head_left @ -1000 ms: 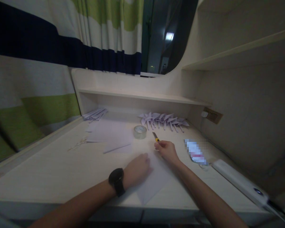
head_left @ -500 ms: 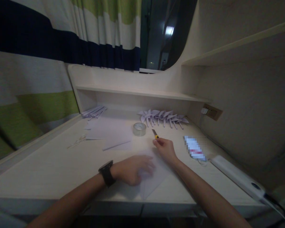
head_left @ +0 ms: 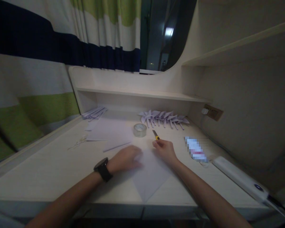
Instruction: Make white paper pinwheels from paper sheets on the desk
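My right hand (head_left: 165, 151) is closed around a yellow utility knife (head_left: 156, 135), its blade pointing up and away from me. Under and beside that hand lies a square sheet of paper (head_left: 152, 180), turned cornerwise near the desk's front edge. My left hand (head_left: 127, 157), with a black watch on the wrist, is over the sheet's left side. Its fingers are smeared by motion, so I cannot tell whether it touches the paper. A rolled paper stick (head_left: 117, 146) lies just beyond it. Behind stands a roll of clear tape (head_left: 140, 130).
Several paper pinwheels (head_left: 162, 117) lie in a row at the back. Stacked white paper (head_left: 109, 128), a bundle of paper sticks (head_left: 95, 113) and scissors (head_left: 78, 142) are at the left. On the right are a phone (head_left: 196, 149) and a white power strip (head_left: 239, 179).
My left hand has moved up and left, off the middle of the square sheet, baring more of it. My right hand with the utility knife has stayed almost still.
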`<state>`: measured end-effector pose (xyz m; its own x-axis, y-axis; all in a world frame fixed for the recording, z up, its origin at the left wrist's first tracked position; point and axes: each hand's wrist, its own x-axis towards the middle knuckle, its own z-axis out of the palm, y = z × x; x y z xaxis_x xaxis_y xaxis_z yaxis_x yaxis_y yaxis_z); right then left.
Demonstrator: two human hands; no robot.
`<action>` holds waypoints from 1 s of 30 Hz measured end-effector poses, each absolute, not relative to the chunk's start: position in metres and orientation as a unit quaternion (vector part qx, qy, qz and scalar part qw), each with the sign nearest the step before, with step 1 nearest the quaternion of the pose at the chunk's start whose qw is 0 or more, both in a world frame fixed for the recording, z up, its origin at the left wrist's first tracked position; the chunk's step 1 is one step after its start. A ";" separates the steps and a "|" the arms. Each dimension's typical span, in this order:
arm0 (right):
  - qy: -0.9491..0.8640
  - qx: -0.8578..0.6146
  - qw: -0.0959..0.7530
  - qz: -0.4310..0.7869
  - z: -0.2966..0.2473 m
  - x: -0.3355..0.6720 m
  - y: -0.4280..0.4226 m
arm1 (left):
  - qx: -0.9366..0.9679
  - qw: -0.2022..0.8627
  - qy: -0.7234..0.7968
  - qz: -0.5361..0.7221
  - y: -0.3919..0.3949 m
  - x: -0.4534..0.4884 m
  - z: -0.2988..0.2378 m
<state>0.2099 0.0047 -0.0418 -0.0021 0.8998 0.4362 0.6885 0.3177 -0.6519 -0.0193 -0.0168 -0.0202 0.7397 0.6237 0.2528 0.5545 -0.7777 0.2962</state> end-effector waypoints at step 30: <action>-0.550 -0.447 0.459 0.535 -0.033 0.214 0.006 | 0.626 0.331 0.544 0.450 -0.028 -0.027 -0.018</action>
<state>0.2143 0.0059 -0.0332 -0.1778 0.9837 0.0272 0.0005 0.0278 -0.9996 -0.0267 -0.0281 -0.0176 0.0021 0.9793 0.2024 0.3829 -0.1877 0.9045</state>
